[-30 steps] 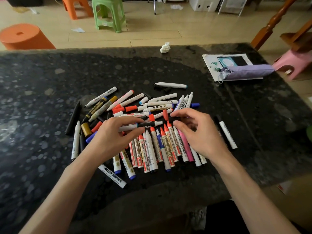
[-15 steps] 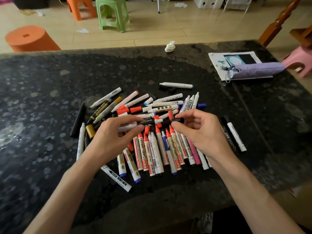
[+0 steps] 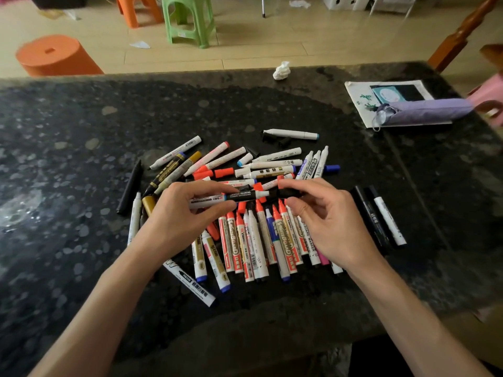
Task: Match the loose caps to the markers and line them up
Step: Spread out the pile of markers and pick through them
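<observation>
A jumble of whiteboard markers [image 3: 253,170] and loose caps lies on the dark speckled table [image 3: 68,148]. A row of red- and blue-capped markers [image 3: 261,240] lies side by side below my hands. My left hand [image 3: 177,216] grips a white marker with a black band [image 3: 234,197], held level above the pile. My right hand [image 3: 324,219] pinches a black cap [image 3: 288,192] at that marker's tip end. Whether the cap is fully seated I cannot tell. Two black-capped markers [image 3: 381,219] lie apart at the right.
A crumpled paper ball [image 3: 281,70] sits near the table's far edge. A purple folded umbrella [image 3: 424,111] rests on a booklet [image 3: 362,104] at the back right. Orange [image 3: 54,55] and green [image 3: 187,20] stools stand on the floor beyond the table.
Both hands stay above the pile with the marker between them. The black cap in my right hand has closed in on the marker's tip.
</observation>
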Tool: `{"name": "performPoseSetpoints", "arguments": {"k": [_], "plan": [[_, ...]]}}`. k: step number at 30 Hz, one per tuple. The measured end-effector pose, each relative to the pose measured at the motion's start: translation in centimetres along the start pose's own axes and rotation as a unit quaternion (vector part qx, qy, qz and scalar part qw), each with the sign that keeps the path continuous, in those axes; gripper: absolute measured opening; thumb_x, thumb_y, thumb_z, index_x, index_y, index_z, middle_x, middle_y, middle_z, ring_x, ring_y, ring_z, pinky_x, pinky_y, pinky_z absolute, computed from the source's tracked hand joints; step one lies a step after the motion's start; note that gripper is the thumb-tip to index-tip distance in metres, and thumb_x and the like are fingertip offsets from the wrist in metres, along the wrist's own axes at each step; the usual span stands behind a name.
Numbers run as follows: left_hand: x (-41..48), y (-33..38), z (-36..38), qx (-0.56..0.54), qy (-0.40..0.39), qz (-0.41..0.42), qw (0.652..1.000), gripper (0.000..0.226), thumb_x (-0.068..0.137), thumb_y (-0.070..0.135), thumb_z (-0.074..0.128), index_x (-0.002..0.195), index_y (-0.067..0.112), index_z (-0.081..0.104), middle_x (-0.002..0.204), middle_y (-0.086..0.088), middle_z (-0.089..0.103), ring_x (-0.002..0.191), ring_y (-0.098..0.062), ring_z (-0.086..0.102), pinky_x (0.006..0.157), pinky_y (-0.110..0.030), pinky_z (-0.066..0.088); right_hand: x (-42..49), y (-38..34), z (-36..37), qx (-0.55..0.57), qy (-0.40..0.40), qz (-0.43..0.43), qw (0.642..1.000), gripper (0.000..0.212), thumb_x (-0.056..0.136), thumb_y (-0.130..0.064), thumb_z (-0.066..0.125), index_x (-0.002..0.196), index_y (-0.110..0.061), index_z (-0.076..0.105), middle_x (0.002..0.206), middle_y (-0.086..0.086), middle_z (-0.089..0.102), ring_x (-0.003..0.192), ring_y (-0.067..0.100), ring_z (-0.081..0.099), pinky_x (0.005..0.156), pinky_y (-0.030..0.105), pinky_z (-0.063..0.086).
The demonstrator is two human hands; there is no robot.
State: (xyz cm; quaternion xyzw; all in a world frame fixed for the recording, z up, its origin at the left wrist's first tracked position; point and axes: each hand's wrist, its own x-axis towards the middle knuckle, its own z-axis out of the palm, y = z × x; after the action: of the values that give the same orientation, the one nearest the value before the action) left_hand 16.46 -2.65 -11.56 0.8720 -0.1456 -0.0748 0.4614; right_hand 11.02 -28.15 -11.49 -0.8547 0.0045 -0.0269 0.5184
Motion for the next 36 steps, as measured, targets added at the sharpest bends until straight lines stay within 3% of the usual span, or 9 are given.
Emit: {"name": "performPoseSetpoints", "arguments": {"k": [6,11,21,28,32,36], "plan": [[0.0,-0.1,0.0,-0.009,-0.007,0.002,1.000,0.028,0.085,0.038,0.077,0.113,0.035,0.078,0.105,0.023,0.076,0.105,0.008,0.067,0.093,-0.023,0.055,0.0,-0.5,0.3,-0.025,0.003,0.001,1.000,0.030,0.093,-0.015,0.075,0.120,-0.029,0.073,0.110,-0.017,0.072,0.098,0.006,0.072,0.087,0.036,0.061],[0.0,0.1,0.1,0.002,-0.039,0.014,0.999,0.035,0.081,0.047,0.073,0.113,0.035,0.078,0.108,0.022,0.074,0.110,0.010,0.064,0.095,-0.017,0.050,-0.1,-0.9,0.9,-0.020,-0.007,-0.008,1.000,0.028,0.094,-0.017,0.076,0.119,-0.030,0.074,0.110,-0.016,0.074,0.105,0.004,0.070,0.093,0.036,0.060],[-0.2,0.3,0.4,-0.020,-0.039,0.035,0.998,0.038,0.082,0.048,0.067,0.111,0.027,0.080,0.098,0.017,0.075,0.097,-0.002,0.070,0.085,-0.019,0.053,-0.7,-1.3,1.7,0.035,0.001,-0.010,0.999,0.028,0.095,-0.011,0.073,0.121,-0.023,0.074,0.097,-0.010,0.079,0.086,0.005,0.076,0.087,0.031,0.062],[-0.3,0.3,0.4,-0.021,-0.048,0.031,0.998,0.034,0.082,0.046,0.068,0.108,0.028,0.080,0.090,0.020,0.074,0.088,-0.005,0.071,0.077,-0.019,0.055,-1.0,-1.1,1.8,0.048,-0.014,0.010,0.999,0.027,0.096,-0.013,0.072,0.122,-0.021,0.075,0.098,-0.007,0.079,0.090,0.007,0.077,0.091,0.036,0.062],[-0.4,0.6,0.4,-0.046,-0.037,0.022,0.998,0.030,0.083,0.042,0.071,0.109,0.029,0.078,0.096,0.018,0.077,0.093,-0.002,0.073,0.083,-0.019,0.058,-0.8,-1.7,1.9,0.128,-0.008,0.027,0.991,0.021,0.095,-0.011,0.074,0.115,-0.018,0.075,0.103,-0.004,0.078,0.093,0.013,0.076,0.089,0.029,0.060],[-0.5,1.5,1.4,-0.063,-0.033,0.034,0.997,0.025,0.089,0.035,0.074,0.113,0.029,0.076,0.096,0.017,0.076,0.085,-0.003,0.073,0.073,-0.023,0.059,-0.9,-2.3,1.9,0.224,0.006,0.075,0.972,0.021,0.092,-0.013,0.077,0.113,-0.015,0.074,0.109,0.000,0.078,0.106,0.015,0.074,0.094,0.034,0.059]]}}
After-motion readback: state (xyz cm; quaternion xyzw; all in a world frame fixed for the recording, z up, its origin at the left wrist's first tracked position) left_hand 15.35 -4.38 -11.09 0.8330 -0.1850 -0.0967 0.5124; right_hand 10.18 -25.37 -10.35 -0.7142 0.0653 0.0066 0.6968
